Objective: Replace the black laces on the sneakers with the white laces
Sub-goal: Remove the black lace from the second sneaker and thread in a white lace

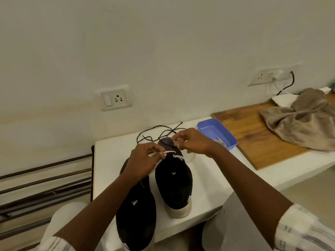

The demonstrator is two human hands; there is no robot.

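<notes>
Two black sneakers with white soles stand side by side on a white table (213,178), toes toward me: the left sneaker (136,214) and the right sneaker (174,182). A white lace (170,152) runs across the top eyelets of the right sneaker. My left hand (143,160) pinches one end of this white lace at the sneaker's left side. My right hand (192,141) pinches the lace near the tongue at the sneaker's top right. Loose black laces (159,132) lie on the table behind the sneakers.
A blue plastic tray (217,133) holding scissors sits to the right of the sneakers. Beyond it lie a wooden board (253,134) and a crumpled brown cloth (304,118). A metal rack (45,187) stands left of the table. Wall sockets are behind.
</notes>
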